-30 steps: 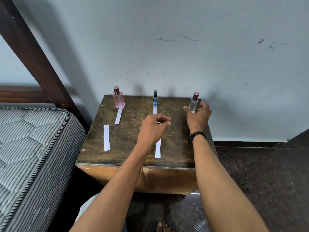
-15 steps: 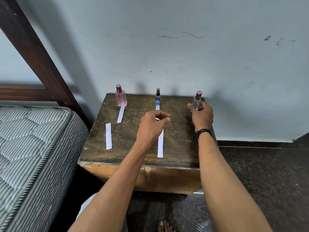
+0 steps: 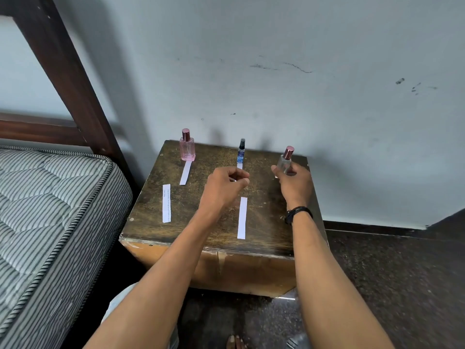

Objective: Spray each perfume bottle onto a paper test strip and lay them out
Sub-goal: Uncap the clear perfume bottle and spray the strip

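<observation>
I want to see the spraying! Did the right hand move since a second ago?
Yes, a little. The right hand closed its fingers inward onto the clear bottle by the table's far right corner.

- Table (image 3: 266, 197): low wooden block, dark scuffed top, paler front face with a chipped lower corner; stands against the wall.
- Wall (image 3: 276, 102): pale grey-blue plaster with dark scratches and smudges.
- Mattress (image 3: 50, 210): grey striped, quilted, corded edge; just left of the table.
- Bed frame (image 3: 68, 71): dark wood, slanted post and a rail behind the mattress.
- Floor (image 3: 402, 285): dark speckled stone.
- Skirting (image 3: 372, 229): dark band at the wall's foot.
</observation>
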Demonstrator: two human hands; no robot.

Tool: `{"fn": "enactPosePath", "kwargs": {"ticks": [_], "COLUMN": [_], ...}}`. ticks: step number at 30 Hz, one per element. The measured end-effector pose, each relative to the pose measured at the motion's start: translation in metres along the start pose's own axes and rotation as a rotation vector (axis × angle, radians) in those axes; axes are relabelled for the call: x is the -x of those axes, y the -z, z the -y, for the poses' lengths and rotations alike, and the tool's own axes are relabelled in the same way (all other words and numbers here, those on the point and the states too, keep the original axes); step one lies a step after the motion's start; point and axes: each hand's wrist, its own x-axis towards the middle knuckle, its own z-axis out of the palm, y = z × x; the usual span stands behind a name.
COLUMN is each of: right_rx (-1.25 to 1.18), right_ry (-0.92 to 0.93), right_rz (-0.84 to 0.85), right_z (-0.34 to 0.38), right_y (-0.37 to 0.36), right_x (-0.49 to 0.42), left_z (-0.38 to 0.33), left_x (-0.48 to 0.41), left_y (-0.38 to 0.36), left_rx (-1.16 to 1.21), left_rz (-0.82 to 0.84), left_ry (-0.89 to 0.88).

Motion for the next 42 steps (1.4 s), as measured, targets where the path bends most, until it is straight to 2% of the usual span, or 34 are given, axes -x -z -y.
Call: {"fn": "enactPosePath", "kwargs": {"ticks": [10,17,25,33,42], "right_rx": [0.143,0.199,0.294,0.343,0.428], "right_ry": [0.139,0.226,0.281,0.321,0.323], "right_rz": [0.203,0.305,0.381,0.412,0.450], "right_z": [0.026,0.038,0.038,0.039,0.040], "right_y": [-0.004,-0.010,-0.006,-0.002,0.001], "right_x": [0.038,0.068,0.094,0.103,0.101], "left_z": [0.010,0.013,0.010,0.015,0.011], "left_x": [-0.002,-0.002,0.004,0.003,0.006], "left_y": [0.032,0.040,0.043,0.048,0.055], "left_rx": [0.028,0.102,0.134,0.095,0.192], "left_rz": [-0.043,0.003,0.112,0.093,0.023], "left_ry": [-0.034,-0.161,-0.266,-0.243,-0.247]}}
